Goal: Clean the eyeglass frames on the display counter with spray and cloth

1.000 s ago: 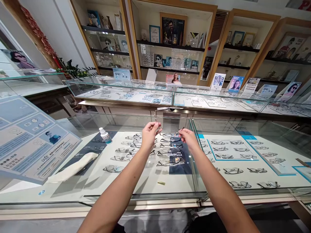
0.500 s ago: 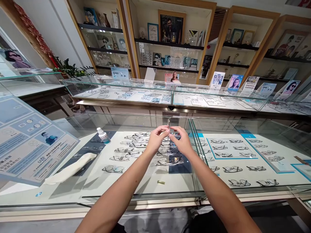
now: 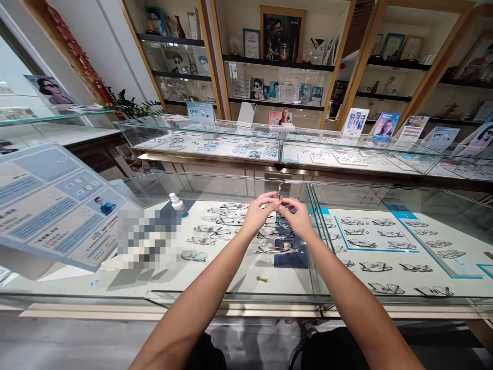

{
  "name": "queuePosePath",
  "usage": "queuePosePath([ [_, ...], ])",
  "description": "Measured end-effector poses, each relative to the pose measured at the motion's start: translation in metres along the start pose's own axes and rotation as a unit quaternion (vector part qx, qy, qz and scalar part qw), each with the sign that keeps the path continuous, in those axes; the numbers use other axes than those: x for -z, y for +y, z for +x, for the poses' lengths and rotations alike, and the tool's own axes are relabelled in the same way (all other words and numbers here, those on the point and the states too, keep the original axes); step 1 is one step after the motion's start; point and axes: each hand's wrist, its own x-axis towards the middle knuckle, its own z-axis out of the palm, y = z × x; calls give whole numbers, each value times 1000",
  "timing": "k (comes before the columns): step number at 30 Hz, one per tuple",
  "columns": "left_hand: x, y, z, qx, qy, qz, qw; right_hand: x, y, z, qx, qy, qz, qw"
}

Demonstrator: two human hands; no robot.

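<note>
My left hand and my right hand meet above the glass counter, fingers closed in a pinch. Between their fingertips stands a thin pair of eyeglasses, seen almost edge-on, so its lenses barely show. Under the glass below my hands, several eyeglasses lie in rows on a white base. A small gold-coloured piece is on the counter nearer to me. To the left of my hands stands a white spray bottle with a blue label.
A blue-and-white printed board leans at the left, beside a blurred-out patch with a pale cloth end. Another glass display case runs across behind, with shelves at the wall. More glasses lie on the right.
The view has shifted, so the counter and hands appear farther right. Both hands keep their pinch on the eyeglasses, which have turned little if at all.
</note>
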Motion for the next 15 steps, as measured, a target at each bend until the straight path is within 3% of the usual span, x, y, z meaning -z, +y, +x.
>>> queuePosePath([
  [4, 5, 14, -8, -35, -10, 112, 993, 2, 7, 0, -11, 11, 5, 1000],
  [7, 26, 29, -16, -75, 25, 183, 980, 5, 10, 0, -23, 15, 12, 1000],
  [11, 82, 39, -24, -126, 173, 241, 947, 8, 12, 1, -26, 30, 13, 999],
  [15, 152, 29, -24, -102, 391, 299, 865, 8, 14, 1, -30, 34, 10, 999],
])
